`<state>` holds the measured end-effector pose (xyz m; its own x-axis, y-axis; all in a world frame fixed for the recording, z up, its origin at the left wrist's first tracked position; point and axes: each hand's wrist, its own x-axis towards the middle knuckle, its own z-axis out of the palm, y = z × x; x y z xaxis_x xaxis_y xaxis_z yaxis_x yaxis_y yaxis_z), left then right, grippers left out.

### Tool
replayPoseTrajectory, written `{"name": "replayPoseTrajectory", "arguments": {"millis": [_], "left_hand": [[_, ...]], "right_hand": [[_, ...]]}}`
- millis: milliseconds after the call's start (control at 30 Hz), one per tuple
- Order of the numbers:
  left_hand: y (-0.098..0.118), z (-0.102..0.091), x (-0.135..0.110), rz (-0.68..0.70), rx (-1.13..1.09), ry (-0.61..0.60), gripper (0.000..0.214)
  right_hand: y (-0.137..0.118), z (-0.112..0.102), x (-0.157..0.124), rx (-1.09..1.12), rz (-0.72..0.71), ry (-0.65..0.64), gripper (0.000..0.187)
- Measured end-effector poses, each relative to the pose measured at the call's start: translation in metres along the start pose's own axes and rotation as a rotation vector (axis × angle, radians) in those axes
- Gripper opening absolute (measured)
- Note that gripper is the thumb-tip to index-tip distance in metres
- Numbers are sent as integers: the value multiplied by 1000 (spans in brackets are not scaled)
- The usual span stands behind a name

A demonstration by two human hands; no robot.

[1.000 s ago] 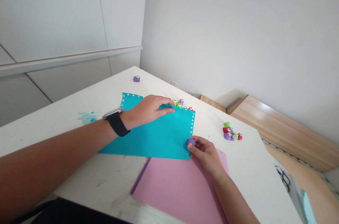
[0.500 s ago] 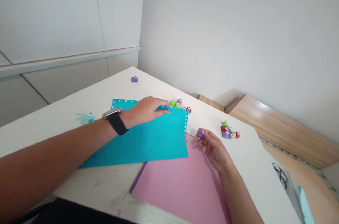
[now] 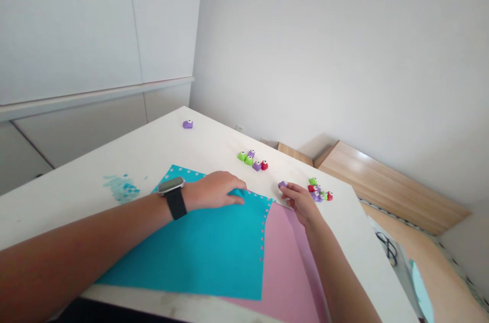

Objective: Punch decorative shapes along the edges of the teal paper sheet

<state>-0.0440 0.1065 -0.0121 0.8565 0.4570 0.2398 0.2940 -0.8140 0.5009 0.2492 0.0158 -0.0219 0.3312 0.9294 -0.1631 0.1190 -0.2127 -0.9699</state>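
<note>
A teal sheet of paper (image 3: 214,246) with small holes punched along its top and right edges lies on the table, partly over a pink sheet (image 3: 282,257). My left hand (image 3: 216,190), with a watch on its wrist, grips the teal sheet near its top edge, where the paper bulges between thumb and fingers. Just beyond the sheet's top right corner, my right hand (image 3: 301,200) holds a small purple craft punch (image 3: 282,185) between thumb and fingertips. The punch is apart from the paper.
Several green, purple and red punches (image 3: 249,160) stand beyond the sheet. Another group of punches (image 3: 320,192) is right of my right hand. One purple punch (image 3: 187,124) sits near the far corner. Teal paper bits (image 3: 124,188) lie scattered at left. Glasses (image 3: 387,247) rest at lower right.
The teal sheet has come down toward me, turned a little, with my left hand on it. It covers more of the pink sheet. My right hand still holds the purple punch, now farther beyond the paper.
</note>
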Motion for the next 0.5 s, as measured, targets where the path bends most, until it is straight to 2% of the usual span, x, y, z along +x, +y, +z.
{"name": "replayPoseTrajectory", "arguments": {"millis": [100, 267, 400, 500], "left_hand": [[7, 8, -2, 17, 30, -30, 30], [14, 12, -4, 40, 55, -5, 43], [16, 10, -4, 66, 100, 25, 53], [17, 9, -3, 88, 108, 40, 52]], "right_hand": [[-2, 11, 21, -126, -69, 22, 39], [-11, 37, 47, -302, -181, 32, 34], [-17, 49, 53, -350, -215, 1, 46], [-24, 43, 46, -346, -215, -8, 52]]}}
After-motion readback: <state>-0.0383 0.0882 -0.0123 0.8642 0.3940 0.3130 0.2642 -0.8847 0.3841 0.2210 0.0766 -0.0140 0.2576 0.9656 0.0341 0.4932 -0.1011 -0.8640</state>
